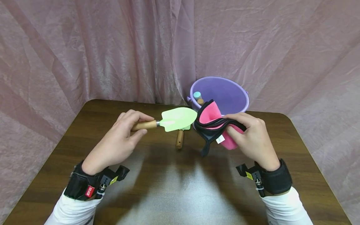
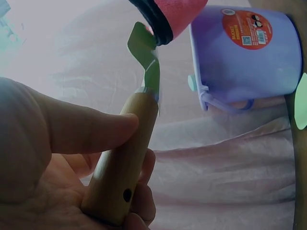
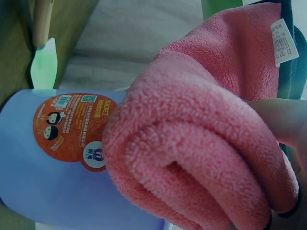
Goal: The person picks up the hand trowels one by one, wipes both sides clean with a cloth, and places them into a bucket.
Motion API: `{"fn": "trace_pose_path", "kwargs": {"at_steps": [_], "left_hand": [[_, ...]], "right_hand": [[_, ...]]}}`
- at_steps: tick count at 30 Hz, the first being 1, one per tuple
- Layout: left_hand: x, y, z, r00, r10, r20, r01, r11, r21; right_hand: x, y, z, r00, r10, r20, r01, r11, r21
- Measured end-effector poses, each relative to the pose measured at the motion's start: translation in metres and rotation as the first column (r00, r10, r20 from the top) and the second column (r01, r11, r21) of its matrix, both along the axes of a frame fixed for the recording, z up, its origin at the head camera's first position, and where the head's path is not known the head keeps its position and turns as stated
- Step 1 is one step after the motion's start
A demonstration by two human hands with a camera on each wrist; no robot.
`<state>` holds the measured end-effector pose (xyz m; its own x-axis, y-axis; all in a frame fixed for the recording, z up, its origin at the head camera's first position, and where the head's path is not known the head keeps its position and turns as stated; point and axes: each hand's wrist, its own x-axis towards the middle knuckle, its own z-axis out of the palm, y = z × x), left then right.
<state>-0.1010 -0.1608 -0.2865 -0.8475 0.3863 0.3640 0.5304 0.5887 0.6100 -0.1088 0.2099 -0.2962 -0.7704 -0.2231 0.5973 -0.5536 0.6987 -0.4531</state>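
My left hand (image 1: pixel 119 140) pinches the wooden handle of a small light-green trowel (image 1: pixel 178 118), whose blade points right. In the left wrist view the thumb lies along the handle (image 2: pixel 122 158) with fingers behind it. My right hand (image 1: pixel 253 137) grips a folded pink fleecy cloth (image 1: pixel 210 113) with black edging and a white tag (image 1: pixel 220 139). The trowel's tip comes close to the cloth; I cannot tell if they touch. Both are held above the table, in front of a purple bucket (image 1: pixel 225 90). Folds of the cloth (image 3: pixel 192 124) hide part of the bucket in the right wrist view.
A second green trowel (image 1: pixel 180 139) is beside the bucket, partly hidden behind the held one. Inside the bucket show a light-blue end (image 1: pixel 197 95) and a wooden end (image 1: pixel 200 101). The brown table (image 1: pixel 107 118) meets a pink curtain (image 1: pixel 126 56) at its back.
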Motion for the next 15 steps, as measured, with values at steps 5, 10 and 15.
{"fn": "trace_pose_path", "kwargs": {"at_steps": [5, 10, 15], "left_hand": [[-0.0007, 0.0001, -0.0002, 1.000, 0.012, 0.004, -0.012, 1.000, 0.006], [-0.0003, 0.0000, -0.0001, 1.000, 0.028, 0.014, -0.028, 1.000, 0.003], [-0.0005, 0.0003, 0.0012, 0.999, 0.035, 0.016, -0.035, 0.999, -0.001]], "right_hand": [[0.0002, 0.0013, -0.0003, 1.000, 0.004, 0.006, -0.004, 1.000, -0.002], [0.0013, 0.0009, 0.0008, 1.000, 0.017, 0.019, -0.017, 1.000, 0.024], [0.0045, -0.0025, 0.0034, 0.998, 0.061, 0.029, -0.064, 0.995, 0.078]]}}
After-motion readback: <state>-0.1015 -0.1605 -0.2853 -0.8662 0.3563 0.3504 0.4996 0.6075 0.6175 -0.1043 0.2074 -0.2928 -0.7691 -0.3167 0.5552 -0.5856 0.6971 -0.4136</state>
